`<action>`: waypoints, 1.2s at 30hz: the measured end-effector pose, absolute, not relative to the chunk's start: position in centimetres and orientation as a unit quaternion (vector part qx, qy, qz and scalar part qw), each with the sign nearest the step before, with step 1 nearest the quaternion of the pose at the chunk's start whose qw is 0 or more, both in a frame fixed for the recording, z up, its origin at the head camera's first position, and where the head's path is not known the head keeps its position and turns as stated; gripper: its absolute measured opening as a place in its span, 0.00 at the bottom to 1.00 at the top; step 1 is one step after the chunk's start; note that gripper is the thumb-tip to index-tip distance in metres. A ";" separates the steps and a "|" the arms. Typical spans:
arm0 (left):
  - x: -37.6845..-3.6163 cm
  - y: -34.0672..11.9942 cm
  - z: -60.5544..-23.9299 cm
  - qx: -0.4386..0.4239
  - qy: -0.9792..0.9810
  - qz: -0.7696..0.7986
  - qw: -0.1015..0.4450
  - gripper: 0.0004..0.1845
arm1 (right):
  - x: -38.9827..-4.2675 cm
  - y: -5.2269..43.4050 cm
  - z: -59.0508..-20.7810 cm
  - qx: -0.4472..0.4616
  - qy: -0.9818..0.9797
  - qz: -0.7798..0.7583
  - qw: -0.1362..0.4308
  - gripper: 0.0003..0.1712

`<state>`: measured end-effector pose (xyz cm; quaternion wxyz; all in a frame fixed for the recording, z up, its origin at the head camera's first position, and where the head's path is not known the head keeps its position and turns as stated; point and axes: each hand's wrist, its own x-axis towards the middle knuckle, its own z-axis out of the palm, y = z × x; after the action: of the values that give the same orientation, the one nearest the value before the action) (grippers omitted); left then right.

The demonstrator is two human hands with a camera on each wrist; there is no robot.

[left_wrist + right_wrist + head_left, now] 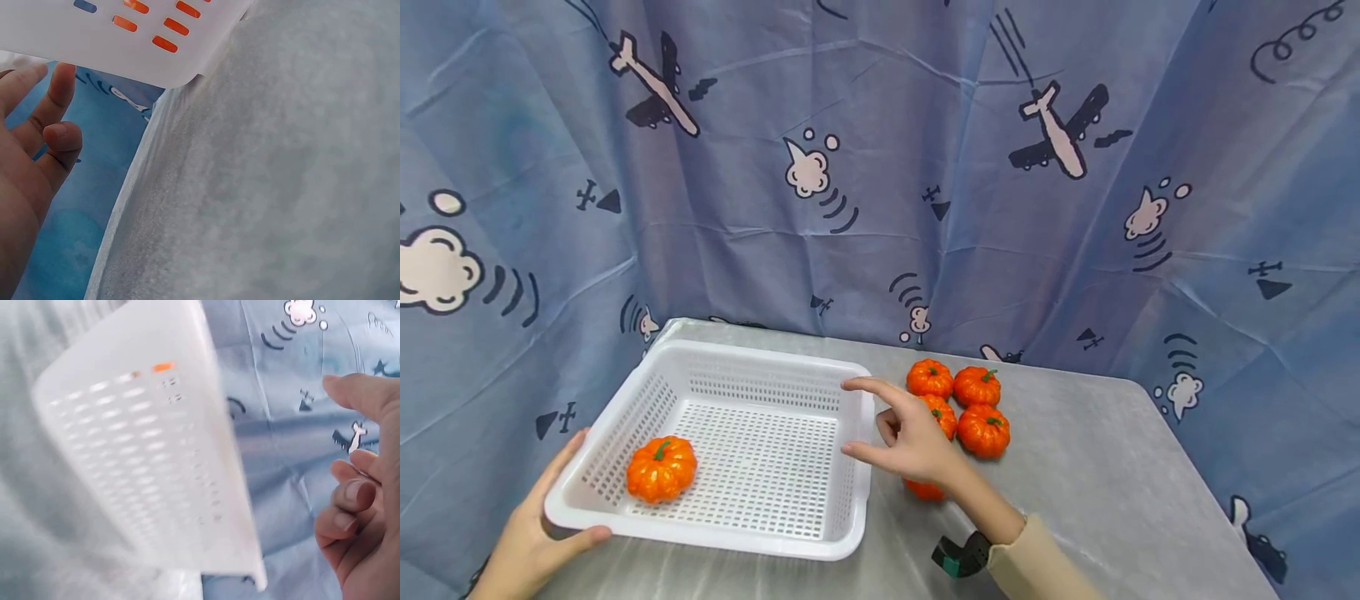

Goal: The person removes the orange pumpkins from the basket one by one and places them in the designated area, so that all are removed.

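Observation:
A white plastic basket (760,537) with slotted walls stands on the table, with one orange pumpkin (661,470) inside at its left. My left hand (533,533) holds the basket's near left corner, thumb at the front rim and fingers along the left side. In the left wrist view, bent fingers (61,94) are by the basket's wall (106,53). My right hand (917,437) hovers at the right rim, thumb and index finger spread, other fingers curled, holding nothing. The right wrist view shows it apart from the blurred basket wall (125,456).
Several more orange pumpkins (983,431) sit right of the basket, some partly hidden behind my right hand and forearm. The grey-covered table (1097,475) extends to the right. A blue curtain (880,208) printed with airplanes hangs behind it.

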<state>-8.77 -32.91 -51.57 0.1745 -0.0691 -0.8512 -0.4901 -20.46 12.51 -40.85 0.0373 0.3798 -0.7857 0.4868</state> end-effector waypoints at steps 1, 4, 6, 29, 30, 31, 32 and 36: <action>-8.8 -32.9 -51.6 -0.069 -0.851 -0.491 0.174 0.68 | -20.6 12.0 -40.5 0.385 -0.787 0.481 0.034 0.38; -8.8 -32.8 -51.6 -0.066 -0.850 -0.493 0.171 0.68 | -20.9 10.4 -39.4 0.395 -0.795 0.460 0.024 0.38; -8.7 -32.8 -51.5 -0.067 -0.850 -0.494 0.172 0.68 | -21.1 9.4 -38.8 0.403 -0.801 0.442 0.015 0.38; -8.7 -32.9 -51.5 -0.097 -0.840 -0.497 0.195 0.68 | -24.2 -0.5 -36.8 0.402 -0.809 0.425 -0.068 0.36; -8.7 -32.9 -51.5 -0.099 -0.839 -0.497 0.197 0.69 | -24.4 -0.9 -36.9 0.398 -0.809 0.427 -0.069 0.36; -8.7 -32.9 -51.4 -0.099 -0.839 -0.497 0.198 0.69 | -24.5 -1.3 -36.9 0.394 -0.809 0.430 -0.070 0.36; -8.7 -32.9 -51.4 -0.098 -0.839 -0.497 0.198 0.68 | -24.6 -1.6 -37.0 0.389 -0.810 0.433 -0.070 0.36; -8.7 -32.9 -51.4 -0.093 -0.842 -0.495 0.195 0.68 | -25.0 -3.0 -37.2 0.367 -0.811 0.451 -0.067 0.35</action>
<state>-8.74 -32.87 -51.45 0.1949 -0.0925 -0.8416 -0.4952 -25.00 -3.01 -37.19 -0.0675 0.3672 -0.8107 0.4510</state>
